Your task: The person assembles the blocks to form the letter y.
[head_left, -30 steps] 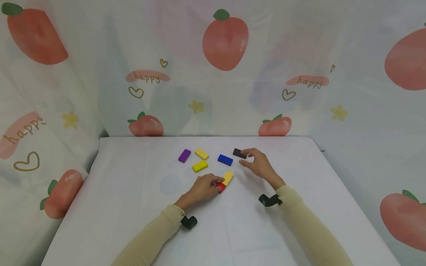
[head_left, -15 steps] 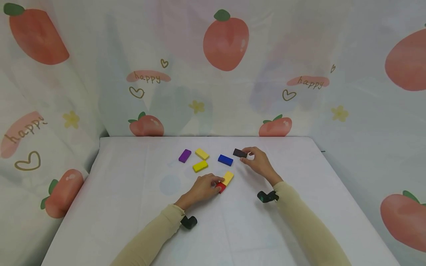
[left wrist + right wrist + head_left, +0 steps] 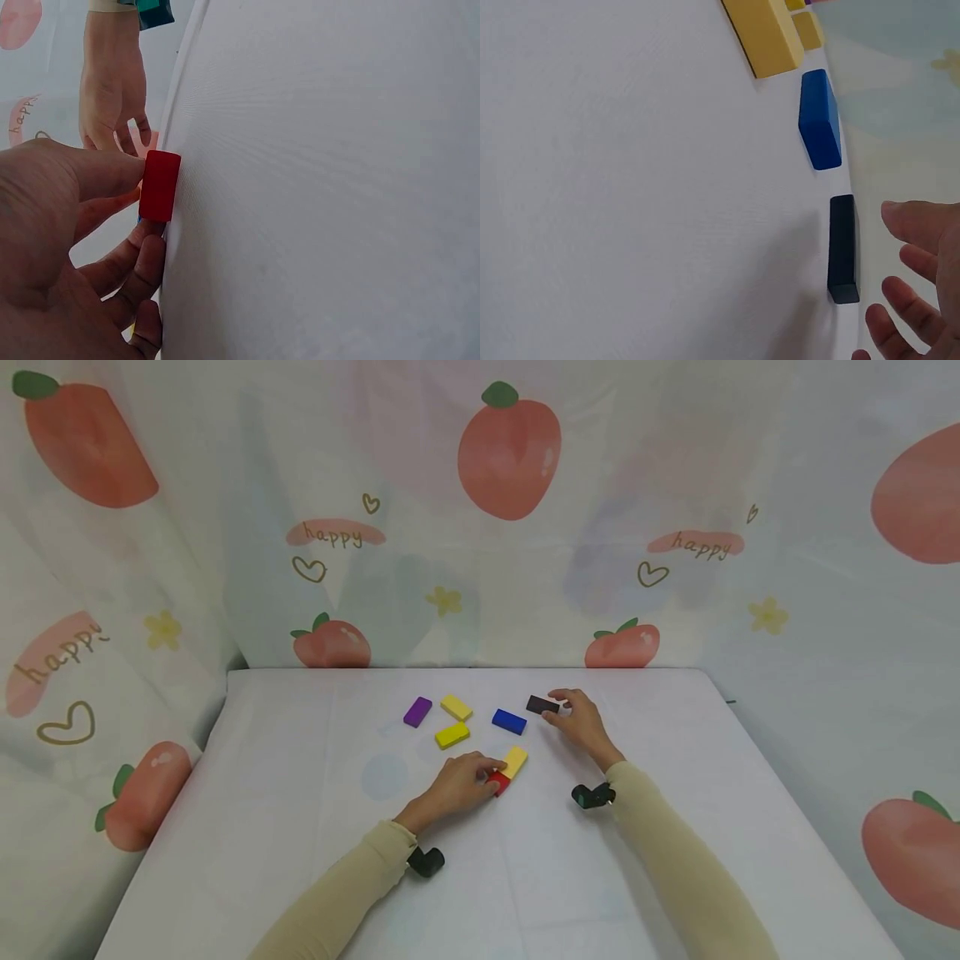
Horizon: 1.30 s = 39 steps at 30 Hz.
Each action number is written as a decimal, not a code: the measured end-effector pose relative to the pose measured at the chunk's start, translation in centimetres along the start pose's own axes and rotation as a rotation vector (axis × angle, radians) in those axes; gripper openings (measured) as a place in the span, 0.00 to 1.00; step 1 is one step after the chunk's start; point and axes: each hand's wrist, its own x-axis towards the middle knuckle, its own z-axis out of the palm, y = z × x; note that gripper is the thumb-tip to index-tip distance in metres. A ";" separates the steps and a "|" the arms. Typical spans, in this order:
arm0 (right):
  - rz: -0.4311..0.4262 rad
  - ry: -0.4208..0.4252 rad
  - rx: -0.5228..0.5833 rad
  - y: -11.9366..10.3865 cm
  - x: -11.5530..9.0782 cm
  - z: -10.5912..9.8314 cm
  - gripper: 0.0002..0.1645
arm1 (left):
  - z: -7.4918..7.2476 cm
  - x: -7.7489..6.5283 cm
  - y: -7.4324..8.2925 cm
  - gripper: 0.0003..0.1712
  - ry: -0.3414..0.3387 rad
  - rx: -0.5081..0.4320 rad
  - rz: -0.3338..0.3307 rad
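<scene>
In the head view my left hand (image 3: 456,783) pinches a red block (image 3: 498,783) on the white table. A light yellow block (image 3: 514,762) lies end to end with the red one, my fingertips over where they meet. The left wrist view shows the thumb against the top of the red block (image 3: 160,186), other fingers curled beneath. My right hand (image 3: 585,725) is at the right end of a black block (image 3: 542,704), thumb and fingers parted. A gap separates that thumb from the black block (image 3: 843,249) in the right wrist view.
A blue block (image 3: 509,722) lies just left of the black one. Further left are a bright yellow block (image 3: 452,735), another light yellow block (image 3: 456,707) and a purple block (image 3: 417,712). A fruit-printed curtain (image 3: 405,468) rises behind the table's back edge.
My right forearm has shifted left and forward, and the thumb and forefinger have parted, baring more of the black block. My left hand keeps its hold on the red block.
</scene>
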 end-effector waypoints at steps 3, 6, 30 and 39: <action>0.008 -0.006 0.018 0.3 0.3 0.3 0.30 | -0.1 0.0 0.1 0.20 -0.002 -0.001 -0.008; 0.023 -0.013 0.032 0.5 0.6 0.7 0.31 | -0.1 0.0 0.1 0.19 -0.001 0.003 -0.010; 0.119 -0.035 -0.089 0.7 1.8 2.4 0.29 | 0.3 0.0 -0.2 0.20 0.003 0.012 -0.004; 0.114 -0.042 -0.060 0.8 1.5 1.8 0.28 | 0.3 0.0 -0.1 0.20 0.010 0.015 0.012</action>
